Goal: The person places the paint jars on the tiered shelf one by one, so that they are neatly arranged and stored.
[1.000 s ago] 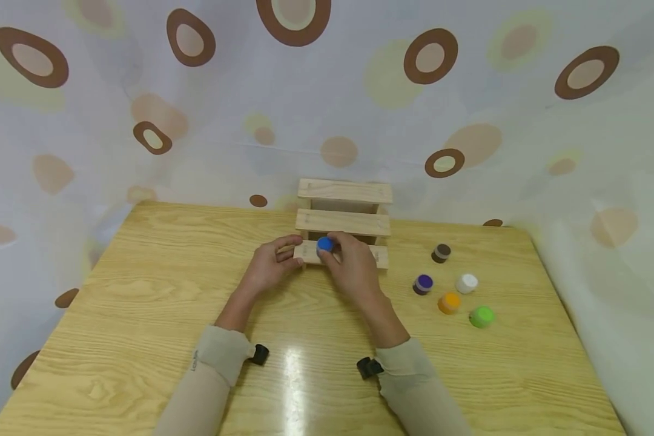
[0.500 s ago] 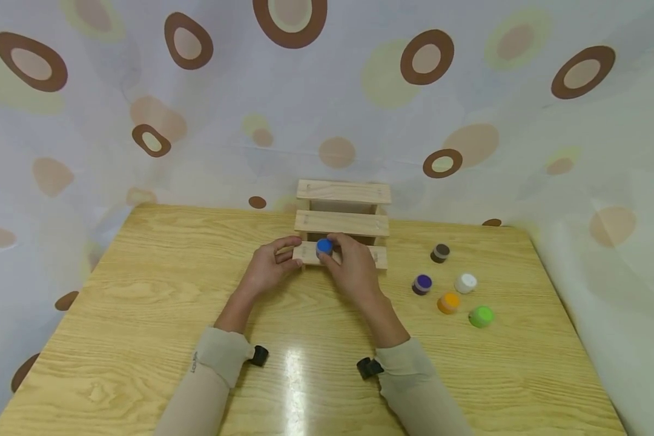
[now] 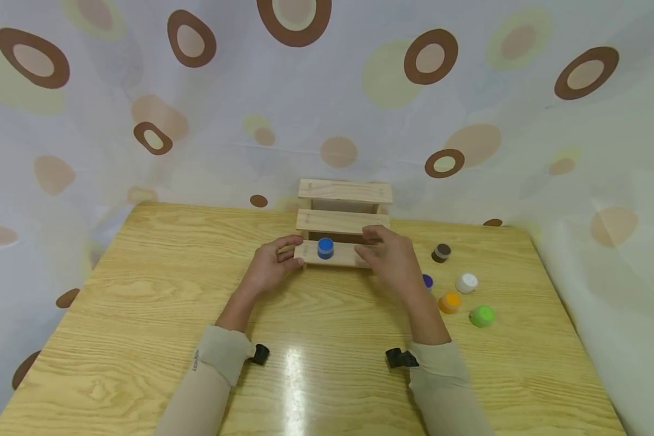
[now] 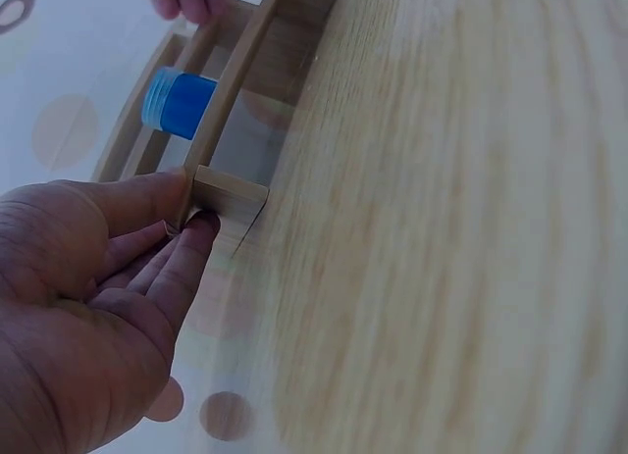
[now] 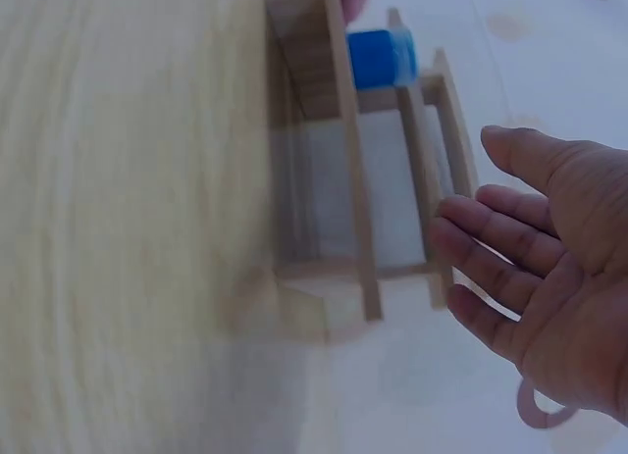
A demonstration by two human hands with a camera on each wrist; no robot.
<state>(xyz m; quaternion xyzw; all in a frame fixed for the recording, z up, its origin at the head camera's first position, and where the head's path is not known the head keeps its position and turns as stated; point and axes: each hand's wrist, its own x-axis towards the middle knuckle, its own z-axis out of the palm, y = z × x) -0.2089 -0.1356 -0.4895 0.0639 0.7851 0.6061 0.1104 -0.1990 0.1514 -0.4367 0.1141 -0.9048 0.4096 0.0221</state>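
A small blue jar (image 3: 325,248) stands upright on the lowest step of a three-step wooden rack (image 3: 343,221), left of that step's middle. My left hand (image 3: 272,263) holds the left end of this step; in the left wrist view its thumb lies on the board and fingertips (image 4: 201,228) reach beneath. Over the step's right end is my right hand (image 3: 393,257), fingers apart with nothing between them. The right wrist view has this hand (image 5: 549,248) open beside the rack, with the blue jar (image 5: 381,60) apart from it.
To the right on the wooden table (image 3: 158,290) stand several more jars: black (image 3: 441,252), white (image 3: 466,283), orange (image 3: 449,302), green (image 3: 482,316) and a purple one (image 3: 427,281) partly behind my right forearm. A patterned sheet (image 3: 212,103) hangs behind the rack.
My right hand has let go of the blue jar and moved right, its fingers spreading. The jar stays on the lowest step. My left hand keeps its place at the step's left end.
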